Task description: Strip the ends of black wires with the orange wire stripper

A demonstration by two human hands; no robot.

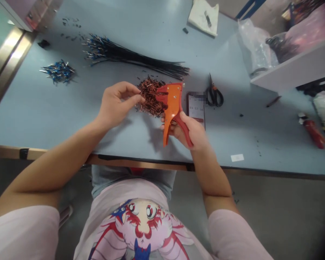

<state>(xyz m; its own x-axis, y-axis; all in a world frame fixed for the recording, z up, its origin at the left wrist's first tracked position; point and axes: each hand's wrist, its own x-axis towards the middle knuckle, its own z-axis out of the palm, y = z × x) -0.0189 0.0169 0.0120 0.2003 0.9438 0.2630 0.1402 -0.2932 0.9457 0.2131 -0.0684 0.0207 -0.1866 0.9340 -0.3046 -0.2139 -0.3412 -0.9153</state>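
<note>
Right hand (188,131): clenched around orange wire stripper (173,104), light and stiff, best held by its handles. Left hand (116,104): pinched at edge of short copper wires (151,97), loose and fiddly; any strand held too fine to tell. Both above blue table (43,108).

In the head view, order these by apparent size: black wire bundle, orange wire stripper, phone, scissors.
Black wire bundle, orange wire stripper (nearer the camera), then phone and scissors, which look alike.
</note>
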